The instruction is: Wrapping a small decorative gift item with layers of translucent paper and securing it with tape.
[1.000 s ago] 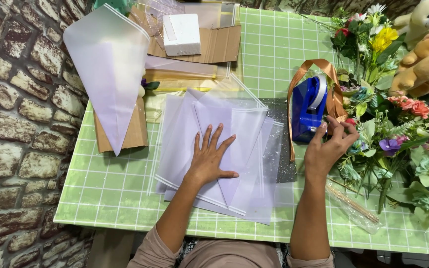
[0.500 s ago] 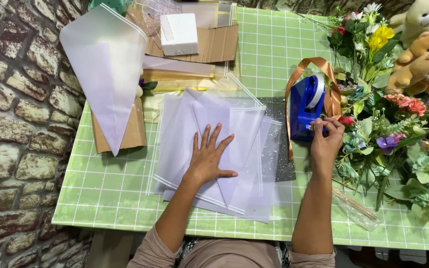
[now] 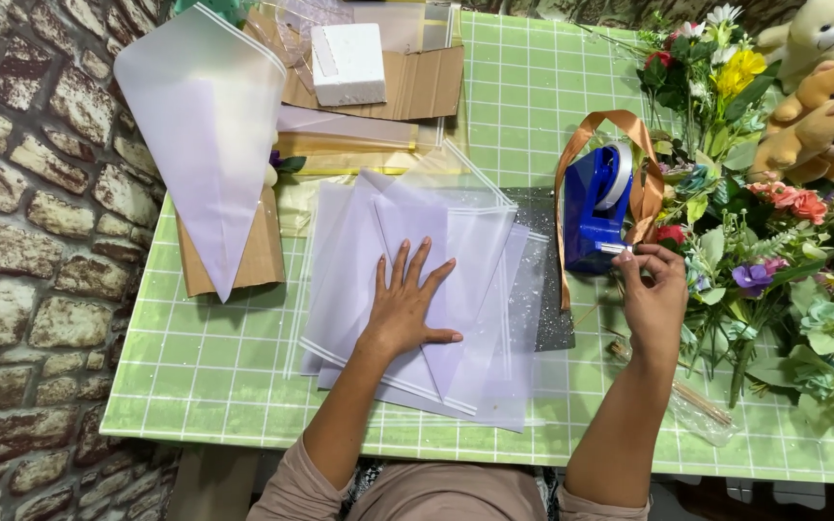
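My left hand (image 3: 405,311) lay flat, fingers spread, pressing the stack of frosted wrapping sheets (image 3: 417,289) against the green checked table (image 3: 195,376); it gripped nothing. My right hand (image 3: 651,289) was at the front of the blue tape dispenser (image 3: 593,207), just beside the artificial flowers (image 3: 764,222), thumb and forefinger pinched on what looked like the tape's free end; I judged I was drawing off a strip, so the next move called for a clean tear and a steady left palm.

Blue tape dispenser (image 3: 593,207), green checked tablecloth (image 3: 523,92), frosted sheets (image 3: 475,251)
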